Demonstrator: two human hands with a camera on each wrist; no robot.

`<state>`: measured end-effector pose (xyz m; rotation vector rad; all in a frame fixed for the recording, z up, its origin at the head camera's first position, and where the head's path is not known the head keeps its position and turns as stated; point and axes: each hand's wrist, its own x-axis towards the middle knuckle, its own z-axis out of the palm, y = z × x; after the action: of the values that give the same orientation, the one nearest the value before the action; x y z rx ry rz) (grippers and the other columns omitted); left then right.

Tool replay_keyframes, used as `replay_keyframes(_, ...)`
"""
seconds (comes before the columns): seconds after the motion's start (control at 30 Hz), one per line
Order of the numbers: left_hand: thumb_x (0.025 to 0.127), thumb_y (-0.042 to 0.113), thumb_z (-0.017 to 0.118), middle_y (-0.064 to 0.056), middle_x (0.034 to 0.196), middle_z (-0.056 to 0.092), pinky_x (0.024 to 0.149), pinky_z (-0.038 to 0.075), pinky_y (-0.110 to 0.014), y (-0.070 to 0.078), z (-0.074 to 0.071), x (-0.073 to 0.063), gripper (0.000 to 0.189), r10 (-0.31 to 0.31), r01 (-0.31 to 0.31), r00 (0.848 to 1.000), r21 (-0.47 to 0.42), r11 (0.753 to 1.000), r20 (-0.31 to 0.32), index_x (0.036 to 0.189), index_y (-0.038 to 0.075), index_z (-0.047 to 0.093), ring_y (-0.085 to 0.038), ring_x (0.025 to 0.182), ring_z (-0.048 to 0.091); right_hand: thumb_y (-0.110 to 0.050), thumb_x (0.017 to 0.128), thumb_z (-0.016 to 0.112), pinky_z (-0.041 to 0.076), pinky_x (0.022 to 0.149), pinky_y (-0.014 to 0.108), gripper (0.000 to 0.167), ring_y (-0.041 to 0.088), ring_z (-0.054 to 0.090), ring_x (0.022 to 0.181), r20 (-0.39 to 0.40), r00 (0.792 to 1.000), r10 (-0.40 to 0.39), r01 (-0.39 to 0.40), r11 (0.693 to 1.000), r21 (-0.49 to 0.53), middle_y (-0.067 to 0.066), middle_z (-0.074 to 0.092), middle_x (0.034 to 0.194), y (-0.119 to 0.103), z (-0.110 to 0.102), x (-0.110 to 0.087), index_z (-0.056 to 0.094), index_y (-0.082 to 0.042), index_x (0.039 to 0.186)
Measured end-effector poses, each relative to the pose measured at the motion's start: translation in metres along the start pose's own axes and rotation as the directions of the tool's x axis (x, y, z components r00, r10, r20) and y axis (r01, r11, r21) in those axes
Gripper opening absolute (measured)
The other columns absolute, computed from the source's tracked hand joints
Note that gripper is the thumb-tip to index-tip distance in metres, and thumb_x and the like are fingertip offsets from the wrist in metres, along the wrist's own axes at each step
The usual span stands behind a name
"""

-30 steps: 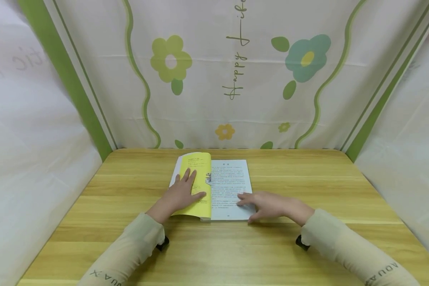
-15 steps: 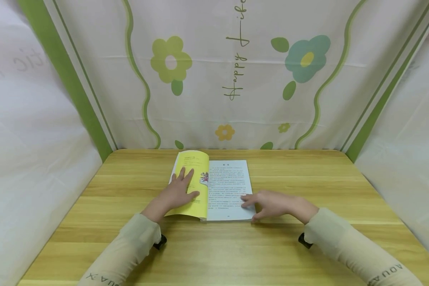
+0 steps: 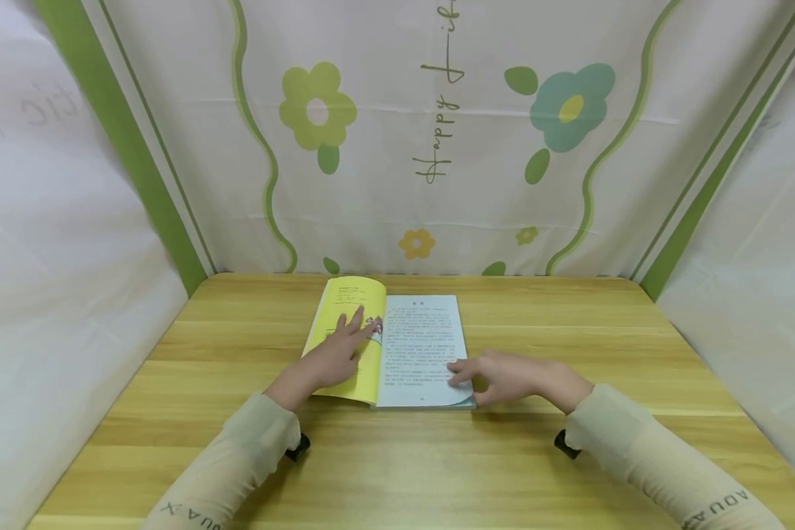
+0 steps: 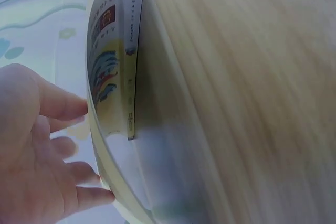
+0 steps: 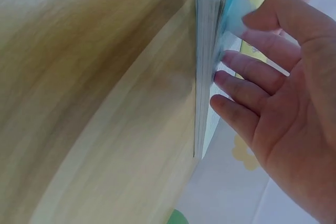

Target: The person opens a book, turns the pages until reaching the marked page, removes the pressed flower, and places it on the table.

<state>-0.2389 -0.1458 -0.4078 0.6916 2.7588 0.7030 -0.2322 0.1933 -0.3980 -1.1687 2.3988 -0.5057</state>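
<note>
A thick paperback book point(image 3: 414, 346) lies open on the wooden table. My left hand point(image 3: 327, 361) rests on its yellow left-hand leaf point(image 3: 354, 294), fingers spread and fairly straight. From the left wrist view, that leaf and the illustrated cover point(image 4: 107, 77) curve up off the table beneath the fingertips. At the lower right corner of the white printed page, my right hand point(image 3: 503, 375) pinches the paper, and the corner curls up. The right wrist view has the bluish lifted page point(image 5: 236, 14) between thumb and forefinger, the other fingers against the page block point(image 5: 207, 61).
The wood-grain table point(image 3: 397, 471) spreads around the book. A white curtain point(image 3: 377, 191) with printed flowers stands behind it, and pale fabric walls point(image 3: 73, 294) rise at both sides. Dark wrist straps point(image 3: 298, 447) show beneath the sleeves.
The page's lower right corner has lifted at my right fingers. My left hand has shifted on the yellow leaf, its thumb now nearer the other fingers. The book has slid slightly left.
</note>
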Motion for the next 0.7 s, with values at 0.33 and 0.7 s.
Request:
replay_keyframes(0.33,0.108,0.006,0.03,-0.01,0.171,0.008,0.11,0.017,-0.077,0.007,0.004,0.003,0.055,0.031,-0.039,0.997,0.108,0.993,0.076,0.163,0.006,0.023,-0.051,0.151,-0.001,-0.005,0.099,0.066,0.046,0.106,0.045,0.033,0.032,0.05,0.138,-0.07,0.997,-0.023,0.018,0.997,-0.071,0.015,0.054,0.148,0.006,0.004,-0.001,0.069,-0.003,0.132)
replay_keyframes(0.7,0.108,0.031,0.053,-0.013,0.17,0.007,0.11,0.019,-0.076,0.001,0.007,0.001,0.068,0.047,-0.054,0.996,0.096,0.994,0.078,0.164,0.006,0.022,-0.05,0.151,-0.002,-0.006,0.099,0.067,0.046,0.105,0.048,0.027,0.035,0.054,0.134,-0.167,0.985,-0.036,0.021,0.995,-0.095,0.019,0.058,0.143,0.017,0.003,0.006,0.072,-0.002,0.126)
